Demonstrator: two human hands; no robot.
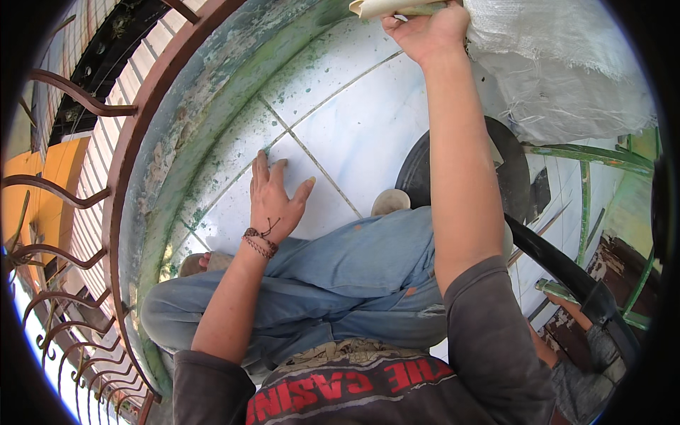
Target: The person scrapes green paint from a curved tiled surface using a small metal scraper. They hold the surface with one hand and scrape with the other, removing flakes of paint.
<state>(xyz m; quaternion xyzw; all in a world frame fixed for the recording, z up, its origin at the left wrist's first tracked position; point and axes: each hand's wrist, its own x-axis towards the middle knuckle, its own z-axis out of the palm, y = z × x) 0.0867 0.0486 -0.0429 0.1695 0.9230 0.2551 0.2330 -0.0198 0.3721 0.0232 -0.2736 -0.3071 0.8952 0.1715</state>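
Observation:
I sit on a white tiled floor (354, 120) with my legs in blue jeans folded under me. My left hand (275, 200) lies flat on a tile with its fingers spread, a braided band on the wrist, and holds nothing. My right hand (427, 30) reaches far forward and is closed on a pale, flat strip-like object (386, 6) at the top edge, right beside a white woven sack (559, 64). What the pale object is cannot be made out.
A low curved wall (205, 120) with flaking green paint borders the floor on the left, topped by a reddish iron railing (127, 142). A dark round pan (513, 166) lies behind my right arm. Green metal bars (602, 159) and another person's hand (567, 304) are at right.

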